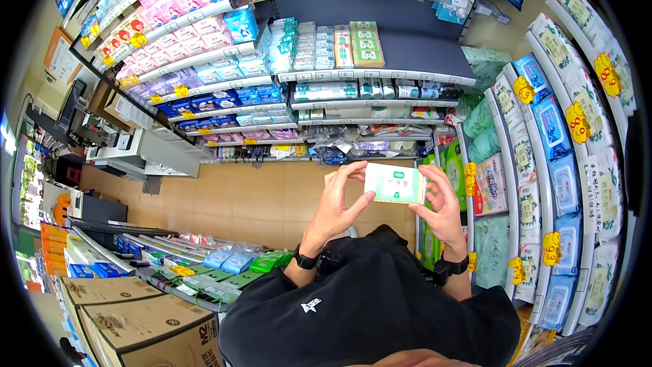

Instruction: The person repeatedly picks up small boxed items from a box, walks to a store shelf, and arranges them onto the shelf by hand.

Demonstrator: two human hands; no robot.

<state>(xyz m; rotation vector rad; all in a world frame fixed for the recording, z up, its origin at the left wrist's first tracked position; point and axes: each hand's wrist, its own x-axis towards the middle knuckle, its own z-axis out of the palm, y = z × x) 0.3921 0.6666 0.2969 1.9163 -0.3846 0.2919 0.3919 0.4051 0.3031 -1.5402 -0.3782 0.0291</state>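
My left hand (pixel 331 204) and right hand (pixel 445 212) pinch the pack (pixel 394 185) by its left and right ends, closed only to its edges, near side of the far shelf (pixel 424 47), probably so its printed face is uncovered.

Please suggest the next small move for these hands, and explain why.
Perhaps move the small pack forward, toward the green packs on the shelf: the left hand and right hand hold it at opposite ends, and those packs have similar colours.
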